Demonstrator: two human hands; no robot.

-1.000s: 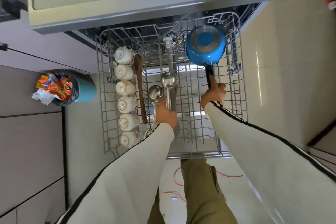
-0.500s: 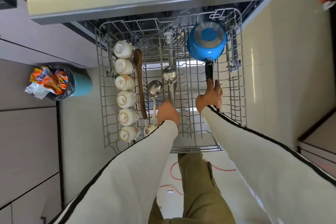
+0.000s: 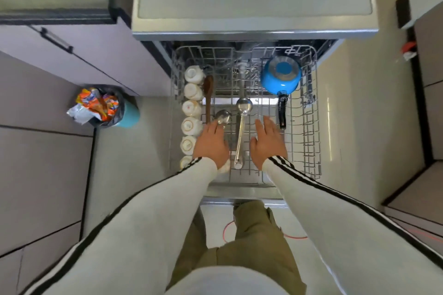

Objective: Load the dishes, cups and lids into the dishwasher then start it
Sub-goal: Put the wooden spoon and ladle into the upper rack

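The right hand [image 3: 268,142] no longer grips the black handle of the blue pan [image 3: 281,76]; it is flat and spread, nearer and left of the handle. The left hand [image 3: 211,145] is off the ladle [image 3: 241,127], also spread, left of it.

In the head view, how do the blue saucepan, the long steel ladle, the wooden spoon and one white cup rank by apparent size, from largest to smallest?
1. Blue saucepan, counting its black handle.
2. Long steel ladle.
3. Wooden spoon, a little shorter than the ladle and thinner.
4. White cup, the smallest.
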